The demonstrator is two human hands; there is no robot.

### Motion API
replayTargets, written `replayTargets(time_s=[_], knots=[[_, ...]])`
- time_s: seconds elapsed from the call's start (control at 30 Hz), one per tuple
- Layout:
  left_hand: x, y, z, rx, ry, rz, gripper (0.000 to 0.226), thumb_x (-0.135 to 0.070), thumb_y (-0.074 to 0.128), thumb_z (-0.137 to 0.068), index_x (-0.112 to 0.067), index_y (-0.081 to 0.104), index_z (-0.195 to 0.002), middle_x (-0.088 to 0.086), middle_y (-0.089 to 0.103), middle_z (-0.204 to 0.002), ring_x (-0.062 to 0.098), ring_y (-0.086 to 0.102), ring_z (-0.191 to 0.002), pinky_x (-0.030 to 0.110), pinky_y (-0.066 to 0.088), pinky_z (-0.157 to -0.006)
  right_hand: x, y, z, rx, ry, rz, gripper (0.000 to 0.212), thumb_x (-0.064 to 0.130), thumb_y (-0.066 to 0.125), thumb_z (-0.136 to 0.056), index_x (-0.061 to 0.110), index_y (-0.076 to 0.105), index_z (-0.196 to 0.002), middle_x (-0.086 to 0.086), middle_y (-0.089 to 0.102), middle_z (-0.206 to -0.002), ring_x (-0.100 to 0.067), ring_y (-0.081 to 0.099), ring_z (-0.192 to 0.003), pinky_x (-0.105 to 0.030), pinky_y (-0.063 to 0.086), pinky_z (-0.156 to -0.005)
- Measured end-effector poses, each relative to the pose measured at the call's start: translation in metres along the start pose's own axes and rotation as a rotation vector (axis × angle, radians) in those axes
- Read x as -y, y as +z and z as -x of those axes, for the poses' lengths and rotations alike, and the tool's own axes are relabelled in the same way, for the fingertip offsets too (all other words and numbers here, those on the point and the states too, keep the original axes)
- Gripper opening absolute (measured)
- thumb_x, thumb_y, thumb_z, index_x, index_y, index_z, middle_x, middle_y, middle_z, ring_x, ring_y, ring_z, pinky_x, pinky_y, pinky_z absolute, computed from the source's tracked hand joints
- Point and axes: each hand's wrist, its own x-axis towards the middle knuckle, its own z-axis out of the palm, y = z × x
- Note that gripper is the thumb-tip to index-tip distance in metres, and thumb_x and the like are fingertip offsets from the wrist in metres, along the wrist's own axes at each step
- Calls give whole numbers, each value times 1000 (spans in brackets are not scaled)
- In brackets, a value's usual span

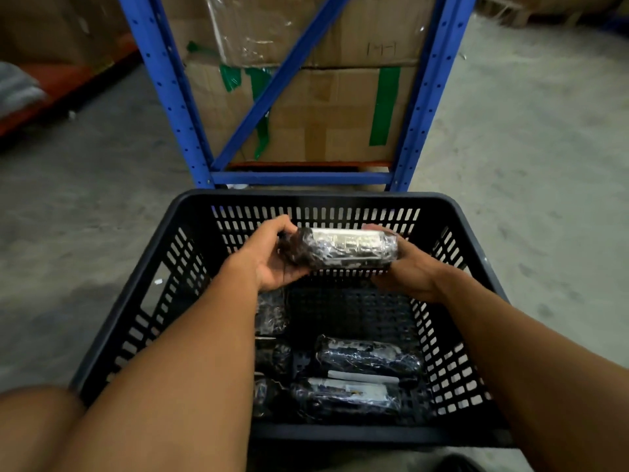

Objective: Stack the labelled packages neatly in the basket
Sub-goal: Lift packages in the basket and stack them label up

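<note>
black-wrapped package (343, 248) clamped endwise by your left hand (272, 257) and right hand (405, 270), fingers closed; lower flat, label up, beside packages (360, 376) at basket (313, 199) bottom.

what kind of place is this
Most likely a warehouse or stockroom: a blue steel rack holds taped cardboard cartons, the floor is bare concrete, and a black plastic basket holds wrapped packages.
</note>
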Motion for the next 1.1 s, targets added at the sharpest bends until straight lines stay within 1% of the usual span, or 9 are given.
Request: replayTargets(time_s=[0.1, 0.17, 0.23, 0.33, 0.47, 0.63, 0.8, 1.0, 1.1], knots=[[14, -8, -1, 59, 77, -108, 58, -16, 67, -57, -17, 60, -115, 20, 65, -118, 35, 62, -93, 42, 53, -77, -11, -11, 10, -29, 140, -527, 60, -12, 34, -92, 22, 48, -140, -18, 60, -121, -36, 63, -107, -46, 62, -71], [18, -11, -6, 115, 143, -124, 61, -7, 61, -64, -27, 61, -121, 19, 63, -131, 38, 58, -107, 47, 49, -85, -17, -16, 14, -43, 198, -635, 42, 11, 43, -97, 10, 49, -139, -19, 65, -108, -36, 61, -107, -47, 58, -79], [19, -10, -8, 175, 165, -118, 65, 1, 48, -75, -34, 55, -130, 17, 65, -130, 40, 59, -111, 49, 50, -85, -16, -13, 16, -1, 209, -514, 39, 29, 55, -96, 5, 59, -127, -17, 71, -110, -34, 63, -110, -46, 53, -90], [22, -3, -10, 161, 175, -119, 78, 13, 44, -70, -29, 51, -135, 18, 66, -126, 42, 60, -116, 61, 44, -97, -8, -8, 13, -14, 188, -361, 38, 7, 63, -89, 7, 61, -127, -13, 72, -120, -29, 67, -110, -42, 55, -89], [20, 12, -19, 54, 211, -147, 78, 15, 48, -50, -1, 54, -126, 20, 69, -121, 45, 59, -119, 55, 43, -101, -7, -10, 10, -131, 117, -419, 58, -18, 62, -78, 12, 55, -128, -13, 73, -113, -31, 69, -104, -43, 56, -78], [25, 20, -32, 15, 132, -295, 51, 6, 56, -84, -28, 62, -122, 14, 63, -130, 35, 54, -122, 66, 27, -109, -20, -12, 8, -255, 115, -452, 64, -25, 57, -78, 13, 51, -130, -14, 72, -103, -30, 68, -95, -42, 55, -79], [59, 11, -66, -49, 16, -400, 79, -6, 69, -80, -31, 37, -148, 12, 48, -149, 36, 43, -136, 66, 23, -111, -46, -11, -4, -327, 260, -260, 66, -16, 62, -82, 15, 50, -139, -12, 68, -122, -29, 65, -104, -43, 56, -84], [93, 11, -98, -183, -15, -545, 64, -14, 64, -91, -25, 38, -149, 7, 46, -151, 31, 44, -136, 54, 35, -107, -97, -11, -27, -366, 487, 38, 63, 19, 77, -78, 17, 54, -137, -12, 62, -135, -35, 60, -117, -54, 50, -99], [93, 12, -110, -211, -43, -662, 66, -8, 65, -90, -19, 38, -149, 10, 51, -146, 32, 50, -130, 52, 45, -98, -102, -11, -36, -391, 510, 86, 60, 15, 75, -80, 12, 55, -137, -14, 60, -134, -35, 61, -115, -50, 53, -97]])
